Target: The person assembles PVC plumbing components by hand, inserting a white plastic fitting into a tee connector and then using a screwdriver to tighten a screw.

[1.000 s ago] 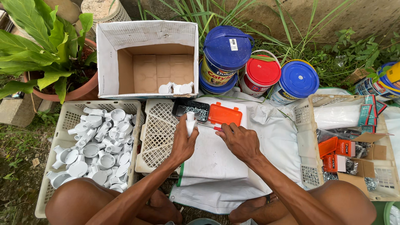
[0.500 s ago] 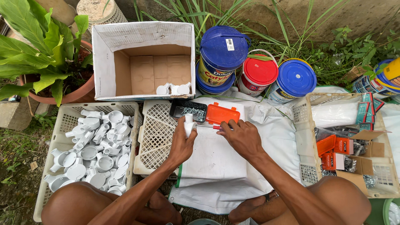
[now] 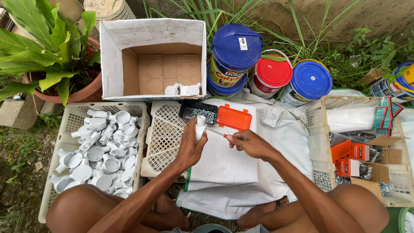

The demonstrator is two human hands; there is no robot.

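Seen from above, our left hand [image 3: 191, 146] is closed around a white plastic conduit fitting [image 3: 200, 127], holding it upright over the white sack [image 3: 224, 164] spread across our lap. Our right hand [image 3: 250, 143] grips the red handle of a screwdriver [image 3: 215, 132], whose thin shaft runs left so that its tip meets the fitting. Just beyond the hands lies an open screw case: a black tray of small screws [image 3: 199, 113] beside its orange lid [image 3: 233, 118]. To our left, a cream plastic basket [image 3: 64, 129] holds a heap of similar white fittings [image 3: 101, 149]; an overturned cream basket [image 3: 164, 133] sits beside it, under the sack's edge. Farther off, a cardboard box [image 3: 153, 60] contains a few white fittings, and three lidded paint pails [image 3: 271, 71] stand near it.
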